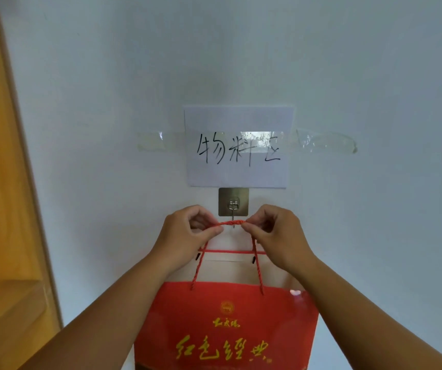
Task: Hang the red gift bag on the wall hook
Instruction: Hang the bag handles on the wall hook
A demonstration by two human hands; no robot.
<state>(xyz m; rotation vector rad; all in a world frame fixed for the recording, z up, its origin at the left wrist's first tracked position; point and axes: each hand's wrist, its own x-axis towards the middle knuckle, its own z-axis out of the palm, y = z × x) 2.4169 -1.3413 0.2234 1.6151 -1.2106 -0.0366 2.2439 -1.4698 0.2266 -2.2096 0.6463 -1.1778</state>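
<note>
Both hands pinch the red rope handle point(231, 223) of the red gift bag point(225, 324) — the left hand point(187, 236) on the left end, the right hand point(276, 233) on the right — stretching it level across the metal prong of the wall hook point(233, 202). Whether the rope sits on the prong cannot be told. The bag hangs below, against the white wall point(374, 76). A taped paper sign point(237, 146) sits just above the hook — a wooden door frame point(3, 182) stands at the left.
</note>
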